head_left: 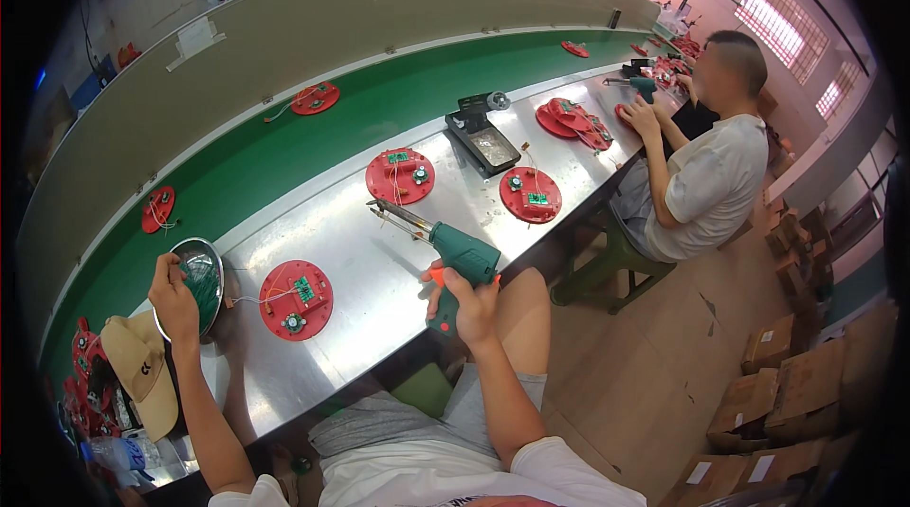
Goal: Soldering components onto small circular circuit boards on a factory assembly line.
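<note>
My right hand (466, 306) is wrapped round the handle of a green soldering gun (464, 252) with an orange trigger. Its metal tip points up and left, near a round red plate (399, 187) carrying a small green circuit board and wires. At the far left my left hand (174, 300) is closed, fingers curled over the rim of a metal bowl (221, 272) of green strands; what it pinches, if anything, is hidden. Between the hands lies another red plate (296, 300) with a board, a round part and white wires running toward the bowl.
A black soldering stand (483, 139) stands behind a third red plate (531, 195); stacked red plates (573, 123) lie farther right. More sit on the green conveyor belt (227, 154). A tan cap (140, 370) lies beside the bowl. A co-worker (720, 147) sits at right; cardboard boxes (806, 379) line the floor.
</note>
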Demonstrator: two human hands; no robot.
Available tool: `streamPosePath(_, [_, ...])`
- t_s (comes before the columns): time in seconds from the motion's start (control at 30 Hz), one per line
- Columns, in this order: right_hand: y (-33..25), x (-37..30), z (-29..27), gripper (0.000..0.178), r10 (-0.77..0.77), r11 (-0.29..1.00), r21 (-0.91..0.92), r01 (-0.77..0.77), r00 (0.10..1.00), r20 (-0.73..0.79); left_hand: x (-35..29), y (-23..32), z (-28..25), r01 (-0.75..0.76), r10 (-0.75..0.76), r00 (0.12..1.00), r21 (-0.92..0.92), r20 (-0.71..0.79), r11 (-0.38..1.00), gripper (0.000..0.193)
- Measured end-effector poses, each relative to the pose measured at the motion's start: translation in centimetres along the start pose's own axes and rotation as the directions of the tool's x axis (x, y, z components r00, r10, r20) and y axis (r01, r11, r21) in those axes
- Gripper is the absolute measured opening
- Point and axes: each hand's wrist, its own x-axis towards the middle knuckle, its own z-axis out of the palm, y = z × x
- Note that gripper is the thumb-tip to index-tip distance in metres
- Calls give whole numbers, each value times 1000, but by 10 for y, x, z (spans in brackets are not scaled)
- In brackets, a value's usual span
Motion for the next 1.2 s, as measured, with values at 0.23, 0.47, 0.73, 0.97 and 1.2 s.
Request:
streamPosePath(0.23, [-5,-5,-3,22,-10,1000,-28,10,1000,-23,-4,7,12,-52,50,998,-39,-48,998,18])
streamPosePath(0.47, [8,-4,11,27,-2,994,-105,-4,998,-60,-9,-18,-2,-113,116,993,82,-37,990,25])
streamPosePath(0.73, [10,0,-6,31,-5,993,-117,-7,995,-102,0,5,14,-105,94,981,-61,-168,993,19])
streamPosePath(0.97, [10,3,3,32,-8,986,-167,-2,998,-59,84,-18,7,-93,109,985,120,-135,988,25])
streamPosePath(1.2, [15,4,-20,28,-42,992,-125,3,948,-315,220,-105,118,38,-78,991,318,113,947,55])
